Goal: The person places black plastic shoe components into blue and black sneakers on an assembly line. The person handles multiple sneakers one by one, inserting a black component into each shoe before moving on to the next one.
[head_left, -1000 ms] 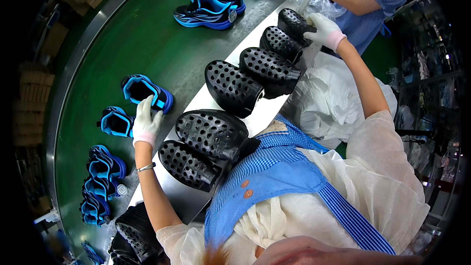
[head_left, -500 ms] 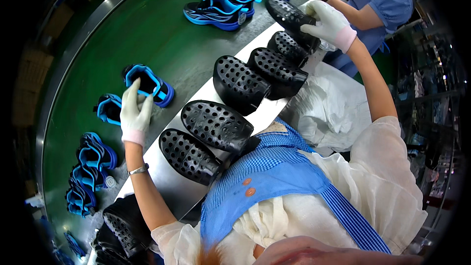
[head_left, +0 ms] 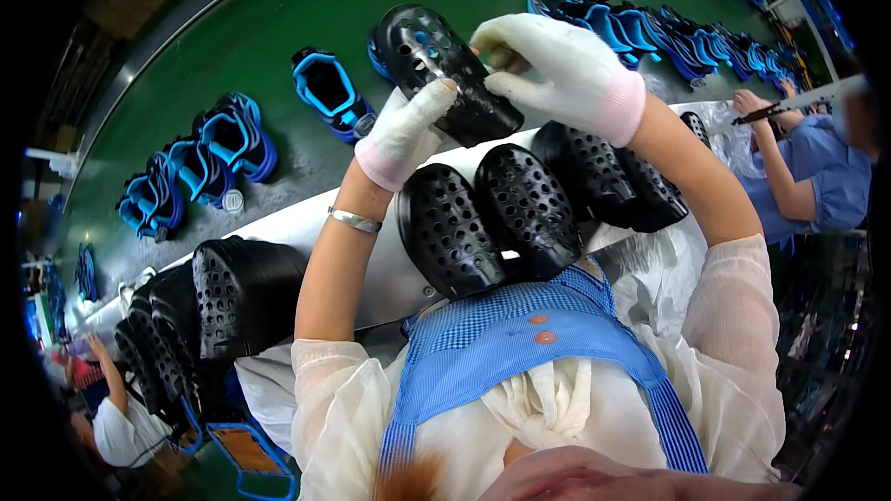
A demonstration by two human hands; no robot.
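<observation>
A green conveyor belt (head_left: 278, 28) curves across the upper half of the frame, carrying blue shoe parts (head_left: 329, 93) at centre-left and a row of them at upper right. Below it runs a pale ledge (head_left: 306, 223) lined with perforated black clog uppers (head_left: 492, 213).

Both gloved hands are raised at upper centre, holding one black clog upper (head_left: 445, 70). Its long axis runs diagonally from upper left to lower right, the holed surface turned toward the camera. The left hand (head_left: 408, 130) grips it from below, fingers closed against its lower edge. The right hand (head_left: 557, 70) clasps its right end, fingers curled over it.

A stack of black uppers (head_left: 223, 297) sits at lower left. Another person's arm (head_left: 780, 167) in a blue sleeve shows at the right edge.
</observation>
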